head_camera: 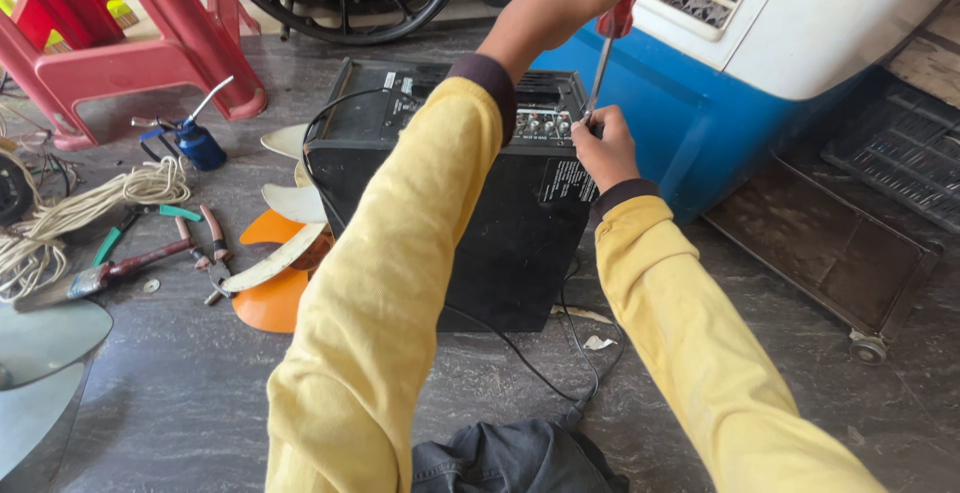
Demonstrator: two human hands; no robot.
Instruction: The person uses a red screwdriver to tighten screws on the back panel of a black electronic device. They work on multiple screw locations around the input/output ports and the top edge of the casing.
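Our right hand (pixel 603 145) pinches the thin, stiff screwdriver (pixel 606 53) tip at the black speaker box's (pixel 500 213) top panel, left hand hidden up at its red handle, grip unclear.

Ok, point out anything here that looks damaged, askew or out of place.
Loose fan blades, cream over orange, lie on the floor against the black speaker box, off any fan. Pliers and a rope coil are strewn nearby. A paper scrap lies by the box.
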